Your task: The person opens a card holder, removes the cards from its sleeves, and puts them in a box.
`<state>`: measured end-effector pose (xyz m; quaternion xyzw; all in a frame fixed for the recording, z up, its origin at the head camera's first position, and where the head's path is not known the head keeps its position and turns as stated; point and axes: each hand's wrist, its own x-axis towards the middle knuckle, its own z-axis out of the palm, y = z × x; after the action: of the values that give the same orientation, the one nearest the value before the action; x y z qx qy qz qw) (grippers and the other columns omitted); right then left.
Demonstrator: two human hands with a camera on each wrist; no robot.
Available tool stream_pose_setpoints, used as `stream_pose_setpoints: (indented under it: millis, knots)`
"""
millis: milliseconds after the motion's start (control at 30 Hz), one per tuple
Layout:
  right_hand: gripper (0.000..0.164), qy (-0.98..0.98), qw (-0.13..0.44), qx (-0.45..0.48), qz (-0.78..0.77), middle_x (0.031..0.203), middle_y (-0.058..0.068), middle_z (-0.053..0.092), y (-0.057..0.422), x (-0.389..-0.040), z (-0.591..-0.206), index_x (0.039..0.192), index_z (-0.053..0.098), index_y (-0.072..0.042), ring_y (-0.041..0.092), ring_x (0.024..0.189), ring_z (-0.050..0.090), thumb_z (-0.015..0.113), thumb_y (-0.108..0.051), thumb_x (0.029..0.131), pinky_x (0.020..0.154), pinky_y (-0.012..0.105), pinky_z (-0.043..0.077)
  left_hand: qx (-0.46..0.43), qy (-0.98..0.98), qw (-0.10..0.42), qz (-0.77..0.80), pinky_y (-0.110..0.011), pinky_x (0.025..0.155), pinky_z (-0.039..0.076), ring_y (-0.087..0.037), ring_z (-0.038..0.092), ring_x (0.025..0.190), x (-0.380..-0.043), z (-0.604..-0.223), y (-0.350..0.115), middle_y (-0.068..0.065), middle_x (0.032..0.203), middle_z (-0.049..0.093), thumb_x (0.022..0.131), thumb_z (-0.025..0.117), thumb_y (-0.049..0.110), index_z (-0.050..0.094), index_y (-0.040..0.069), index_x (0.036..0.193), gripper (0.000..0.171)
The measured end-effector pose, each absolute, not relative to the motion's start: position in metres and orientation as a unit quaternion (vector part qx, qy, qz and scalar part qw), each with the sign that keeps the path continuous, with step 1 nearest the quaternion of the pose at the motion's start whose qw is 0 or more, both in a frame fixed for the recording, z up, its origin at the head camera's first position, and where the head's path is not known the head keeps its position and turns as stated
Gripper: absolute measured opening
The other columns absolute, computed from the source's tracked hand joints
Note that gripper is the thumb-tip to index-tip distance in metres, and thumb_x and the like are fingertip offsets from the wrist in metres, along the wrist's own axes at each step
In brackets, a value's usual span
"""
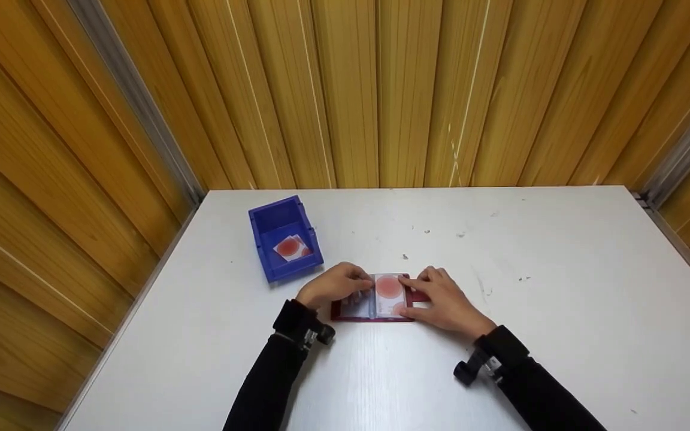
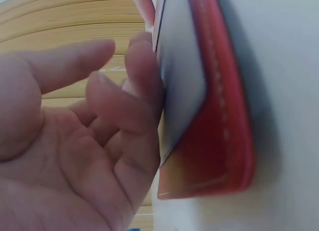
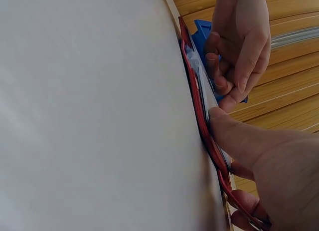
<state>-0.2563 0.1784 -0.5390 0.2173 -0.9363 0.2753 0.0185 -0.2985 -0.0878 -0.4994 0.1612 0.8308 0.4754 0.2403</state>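
A red card holder [image 1: 339,311] with clear plastic sleeves lies open on the white table, in front of the person. On its right side shows a white card [image 1: 389,288] with pink-red circles. My right hand [image 1: 448,304] grips the holder's right side, its thumb [image 3: 224,123] on the sleeve and other fingers at the far edge. Over the left side is my left hand [image 1: 339,282], fingers loosely bent. In the left wrist view its fingertips [image 2: 144,66] touch the clear sleeve [image 2: 184,76], with nothing visible between finger and thumb.
A blue plastic box [image 1: 265,254] stands on the table behind the left hand, with a few similar cards [image 1: 290,246] inside. Wood-patterned walls [image 1: 405,96] rise behind the white table [image 1: 560,269] and along its sides.
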Motion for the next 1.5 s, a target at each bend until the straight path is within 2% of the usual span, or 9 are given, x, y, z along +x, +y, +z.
stream_pose_setpoints:
  millis: [233, 567, 867, 1067, 1267, 1500]
  knots:
    - [0.071, -0.934, 0.018, 0.217, 0.283, 0.105, -0.002, 0.05, 0.178, -0.256, -0.538, 0.143, 0.064, -0.017, 0.016, 0.098, 0.04, 0.08, -0.055, 0.086, 0.082, 0.032, 0.035, 0.116, 0.786, 0.263, 0.548, -0.021, 0.056, 0.044, -0.009, 0.057, 0.065, -0.301, -0.505, -0.084, 0.001, 0.08, 0.069, 0.102, 0.063, 0.021, 0.076, -0.001, 0.109, 0.026]
    - [0.069, -0.936, 0.024, 0.215, 0.278, 0.106, -0.002, 0.051, 0.177, -0.256, -0.537, 0.142, 0.064, -0.017, 0.016, 0.101, 0.043, 0.08, -0.054, 0.086, 0.085, 0.033, 0.038, 0.076, 0.785, 0.234, 0.569, -0.021, 0.056, 0.043, -0.011, 0.056, 0.067, -0.3, -0.505, -0.08, -0.002, 0.085, 0.069, 0.101, 0.064, 0.016, 0.072, -0.003, 0.114, 0.025]
    - [0.069, -0.934, 0.023, 0.218, 0.281, 0.106, 0.0, 0.051, 0.176, -0.256, -0.537, 0.142, 0.064, -0.016, 0.018, 0.1, 0.044, 0.081, -0.051, 0.085, 0.085, 0.034, 0.037, 0.071, 0.764, 0.242, 0.593, -0.021, 0.057, 0.043, -0.01, 0.057, 0.067, -0.3, -0.507, -0.082, -0.003, 0.085, 0.072, 0.098, 0.065, 0.016, 0.075, -0.004, 0.11, 0.025]
    - [0.069, -0.934, 0.02, 0.214, 0.284, 0.106, 0.0, 0.05, 0.177, -0.256, -0.537, 0.142, 0.064, -0.015, 0.018, 0.101, 0.043, 0.082, -0.05, 0.085, 0.086, 0.034, 0.037, 0.042, 0.727, 0.257, 0.635, -0.02, 0.053, 0.04, -0.008, 0.056, 0.059, -0.301, -0.511, -0.079, 0.003, 0.076, 0.074, 0.098, 0.064, 0.02, 0.076, -0.003, 0.107, 0.027]
    - [0.071, -0.935, 0.019, 0.212, 0.283, 0.106, 0.0, 0.05, 0.177, -0.256, -0.537, 0.142, 0.064, -0.016, 0.018, 0.099, 0.042, 0.081, -0.054, 0.084, 0.084, 0.033, 0.036, 0.007, 0.69, 0.275, 0.669, -0.017, 0.047, 0.036, -0.004, 0.052, 0.049, -0.301, -0.515, -0.073, 0.004, 0.06, 0.064, 0.099, 0.061, 0.018, 0.07, -0.003, 0.096, 0.023]
    - [0.07, -0.937, 0.02, 0.213, 0.278, 0.107, 0.001, 0.051, 0.177, -0.258, -0.539, 0.142, 0.064, -0.017, 0.017, 0.099, 0.043, 0.08, -0.054, 0.085, 0.083, 0.032, 0.036, 0.054, 0.75, 0.272, 0.601, -0.017, 0.043, 0.039, -0.005, 0.052, 0.043, -0.294, -0.514, -0.069, 0.003, 0.054, 0.058, 0.1, 0.062, 0.015, 0.069, 0.001, 0.085, 0.022]
